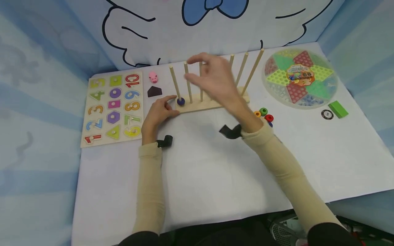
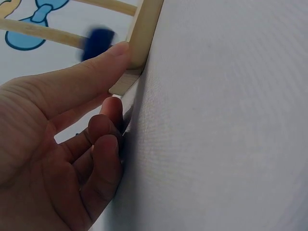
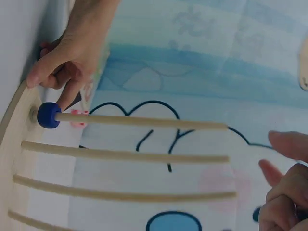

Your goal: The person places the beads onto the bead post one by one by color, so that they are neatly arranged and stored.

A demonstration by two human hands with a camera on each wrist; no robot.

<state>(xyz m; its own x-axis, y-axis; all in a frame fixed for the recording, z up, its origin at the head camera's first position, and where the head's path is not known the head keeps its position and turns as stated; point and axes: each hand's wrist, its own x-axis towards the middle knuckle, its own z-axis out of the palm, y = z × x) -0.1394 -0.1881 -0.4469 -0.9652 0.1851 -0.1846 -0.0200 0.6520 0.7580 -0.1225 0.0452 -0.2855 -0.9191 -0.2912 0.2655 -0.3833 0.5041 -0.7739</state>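
Observation:
A wooden peg rack [image 1: 200,106] stands on the table, several upright pegs rising from its long base. Low on its leftmost peg sits a blue bead [image 1: 180,101], which looks blurred in the left wrist view. My left hand [image 1: 158,114] pinches the left end of the base, thumb along the front and index finger behind; its other fingers are curled loosely below. Above the rack, near the tops of the left pegs, my right hand [image 1: 217,80] holds nothing. Its thumb and index finger are spread apart, and it hides some of the middle pegs.
Several loose beads [image 1: 268,118] lie right of the rack, partly behind the right forearm. Left is a number puzzle board [image 1: 112,109], with a pink pig [image 1: 153,77] and a dark block [image 1: 154,91] beside it. Farther right are a round game board [image 1: 277,95], a chip [image 1: 327,114] and a green block [image 1: 338,109].

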